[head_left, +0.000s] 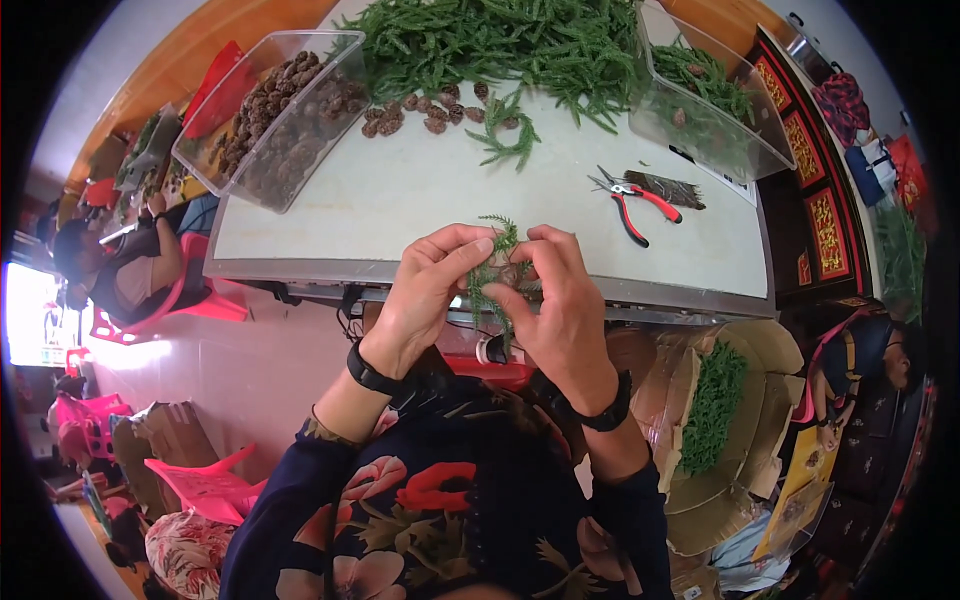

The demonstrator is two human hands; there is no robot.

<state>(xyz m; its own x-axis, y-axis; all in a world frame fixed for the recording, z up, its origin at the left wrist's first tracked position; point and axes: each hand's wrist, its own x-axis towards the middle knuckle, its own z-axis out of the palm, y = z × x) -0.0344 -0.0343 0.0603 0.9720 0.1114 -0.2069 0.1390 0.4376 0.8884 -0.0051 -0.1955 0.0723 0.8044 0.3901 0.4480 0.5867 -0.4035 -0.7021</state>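
Above the near edge of the white table (420, 195), both my hands are raised close together around a green artificial pine sprig (487, 285). My left hand (425, 285) pinches it between thumb and fingers from the left. From the other side, my right hand (562, 310) grips it with thumb and index finger. A small brownish piece, perhaps a pine cone, shows between the fingertips, partly hidden. Beyond my hands, a sprig bent into a ring (497, 150) lies on the table. Red-and-black pliers (640, 205) lie to the right beside a bundle of dark wires (672, 190).
A clear bin (200, 176) of pine cones stands at the left, with loose pine cones (435, 125) near it. Green sprigs (500, 40) are heaped at the back. Another clear bin (745, 150) stands right. A carton (770, 400) with greenery is below right. People sit at both sides.
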